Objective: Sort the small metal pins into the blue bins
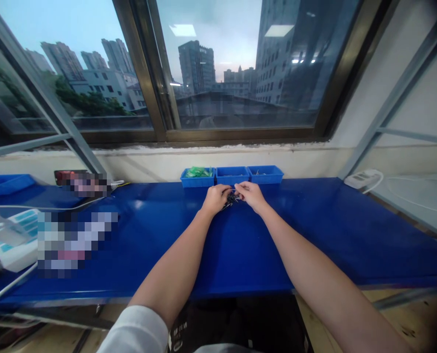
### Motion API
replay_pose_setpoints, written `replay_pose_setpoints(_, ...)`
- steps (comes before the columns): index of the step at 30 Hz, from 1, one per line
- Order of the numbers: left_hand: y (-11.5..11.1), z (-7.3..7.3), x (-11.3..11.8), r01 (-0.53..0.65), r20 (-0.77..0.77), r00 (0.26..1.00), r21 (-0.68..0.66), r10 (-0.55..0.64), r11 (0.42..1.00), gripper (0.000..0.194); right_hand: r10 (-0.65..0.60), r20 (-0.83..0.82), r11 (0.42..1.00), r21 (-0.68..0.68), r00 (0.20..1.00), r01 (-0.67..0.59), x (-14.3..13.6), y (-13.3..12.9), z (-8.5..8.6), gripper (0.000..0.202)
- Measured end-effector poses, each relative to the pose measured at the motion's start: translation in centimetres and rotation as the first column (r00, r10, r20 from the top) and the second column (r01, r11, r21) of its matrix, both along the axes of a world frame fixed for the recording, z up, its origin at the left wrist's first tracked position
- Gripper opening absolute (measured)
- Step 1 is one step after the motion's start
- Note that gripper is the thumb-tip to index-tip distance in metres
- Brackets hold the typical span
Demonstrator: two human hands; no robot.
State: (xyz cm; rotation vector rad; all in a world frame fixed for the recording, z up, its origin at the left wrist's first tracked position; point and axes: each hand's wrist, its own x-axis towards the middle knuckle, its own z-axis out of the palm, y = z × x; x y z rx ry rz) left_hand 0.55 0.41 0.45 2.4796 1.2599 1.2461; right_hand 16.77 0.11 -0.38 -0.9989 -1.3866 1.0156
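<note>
My left hand (217,198) and my right hand (251,195) meet over the blue table, just in front of three small blue bins. Between them is a small cluster of dark pieces with thin, pale, wire-like ends (232,199), too small to name. The fingers of my left hand curl in against this cluster's left side. My right hand is closed in a pinch at its upper right. A thin light line shows between the fingertips of both hands, but what each one grips is hard to see.
Green pieces fill the left bin (198,183); the middle bin (238,179) and right bin (266,180) stand beside it. A blue tray (7,185), a phone-like object (64,177) and a white device (15,252) with cables lie left. Another white device (361,179) sits far right. Metal struts rise at both sides.
</note>
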Motion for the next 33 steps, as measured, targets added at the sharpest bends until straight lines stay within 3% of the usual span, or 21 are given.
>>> replay_pose_setpoints(5,0.4,-0.6,0.0,0.012,0.045,0.999,-0.019,-0.011,1.0,0.018,-0.011,-0.07,1.0,-0.003,0.997,0.011,0.5,0.1,-0.1,0.025)
replay_pose_setpoints(9,1.0,-1.2,-0.4,-0.102,0.063,0.992,-0.071,0.106,0.992,0.04,-0.223,0.124,0.967,0.152,0.967,0.203,1.2,-0.1,0.0,0.017)
replay_pose_setpoints(13,1.4,-1.4,-1.1,-0.262,0.005,0.964,-0.143,0.265,0.955,0.037,-0.473,0.423,0.87,0.361,0.773,0.335,2.5,0.2,-0.2,0.027)
replay_pose_setpoints(16,1.3,-1.3,-1.3,-0.325,-0.061,0.946,-0.221,0.319,0.92,0.035,-0.569,0.495,0.817,0.434,0.657,0.38,3.7,0.9,-0.5,0.035)
replay_pose_setpoints(19,1.3,-1.2,-1.3,-0.356,-0.107,0.935,-0.288,0.339,0.889,0.036,-0.618,0.539,0.786,0.426,0.572,0.447,4.6,1.3,-0.6,0.038)
replay_pose_setpoints(25,1.6,-1.3,-1.2,-0.385,-0.175,0.922,-0.335,0.345,0.86,0.039,-0.605,0.625,0.793,0.418,0.494,0.443,4.5,1.5,0.4,0.044)
replay_pose_setpoints(29,1.7,-1.5,-1.1,-0.397,-0.247,0.912,-0.327,0.328,0.857,0.04,-0.476,0.744,0.877,0.361,0.469,0.318,3.6,2.4,1.4,0.052)
replay_pose_setpoints(33,1.5,-1.3,-1.0,-0.386,-0.277,0.912,-0.324,0.304,0.863,0.044,-0.348,0.79,0.937,0.282,0.504,0.204,2.7,2.7,1.5,0.07)
